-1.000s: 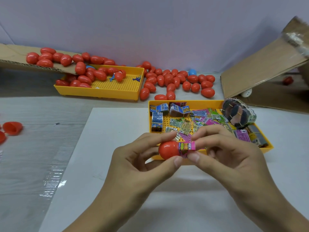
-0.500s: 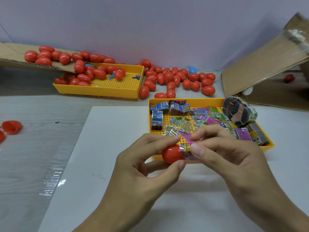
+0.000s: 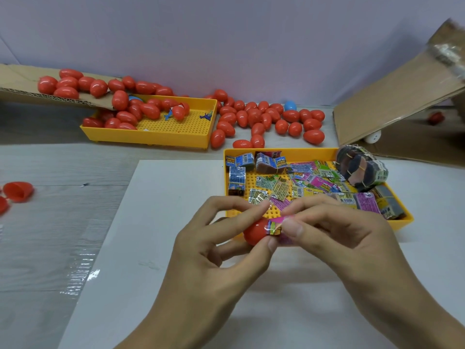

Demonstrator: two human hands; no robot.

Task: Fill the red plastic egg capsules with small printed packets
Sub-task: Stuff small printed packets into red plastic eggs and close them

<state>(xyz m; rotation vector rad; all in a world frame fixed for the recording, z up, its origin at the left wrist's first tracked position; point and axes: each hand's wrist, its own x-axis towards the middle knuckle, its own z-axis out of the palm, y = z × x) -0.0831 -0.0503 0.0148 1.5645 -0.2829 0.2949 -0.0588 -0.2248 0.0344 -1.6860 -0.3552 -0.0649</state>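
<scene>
At frame centre, the left hand (image 3: pixel 214 248) is pinching a red capsule half (image 3: pixel 255 231) while the right hand (image 3: pixel 334 238) is pinching a packet (image 3: pixel 275 226) into it, many packets in the tray (image 3: pixel 251 153) remaining.

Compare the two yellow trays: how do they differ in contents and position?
The near tray holds printed packets and banded bundles; the far tray holds red eggs, heaped at its left end. The near tray lies partly on the white sheet, just behind the hands; the far tray lies on the bare table, under a cardboard flap. Both are yellow, shallow and perforated.
</scene>
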